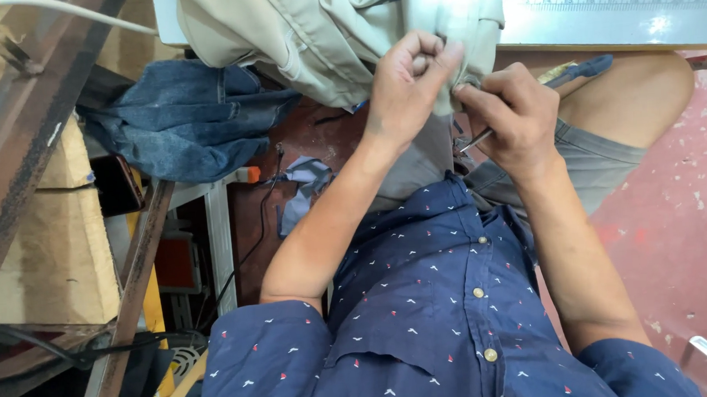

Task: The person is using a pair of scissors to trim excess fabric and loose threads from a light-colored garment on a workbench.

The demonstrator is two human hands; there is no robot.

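Note:
A beige garment (319, 29) hangs down from the white table edge (621, 31) onto my lap. My left hand (404, 85) pinches a fold of its lower hem, fingers closed on the cloth. My right hand (512, 115) is beside it, closed on a thin metal tool (474, 141) with a blue handle (579, 70); the tool's tip points down-left below my fist, next to the hem. The exact spot where the tool meets the cloth is hidden by my fingers.
Folded blue denim (185, 119) lies at left on a shelf. A rusty metal frame bar (133, 277) and wooden boards (58, 249) stand at far left. Cloth scraps (304, 185) and cables lie on the red floor (682, 227). My bare knee (633, 95) is under the table.

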